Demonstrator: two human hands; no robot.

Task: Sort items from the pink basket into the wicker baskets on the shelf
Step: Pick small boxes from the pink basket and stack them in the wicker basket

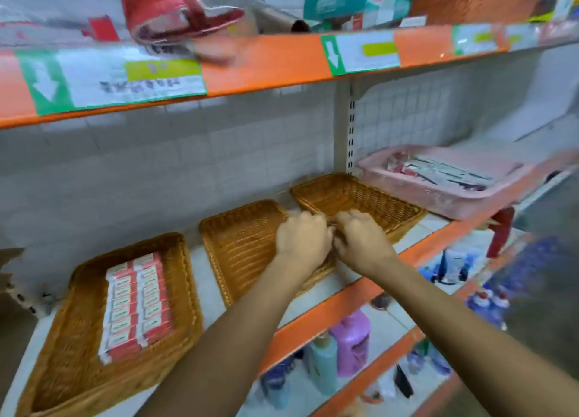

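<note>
A shop: orange-edged shelves (282,69) carrying price labels (365,54), with bottled toiletries (351,343) stocked below

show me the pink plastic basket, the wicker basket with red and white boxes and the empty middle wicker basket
pink plastic basket (432,197), head view, front wall
wicker basket with red and white boxes (75,354), head view, bare woven floor
empty middle wicker basket (241,247), head view, bare woven floor

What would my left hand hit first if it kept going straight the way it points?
Likely the empty rightmost wicker basket, whose near-left corner lies just beyond the left hand. Depth is unclear; the right hand sits close beside that line.
</note>
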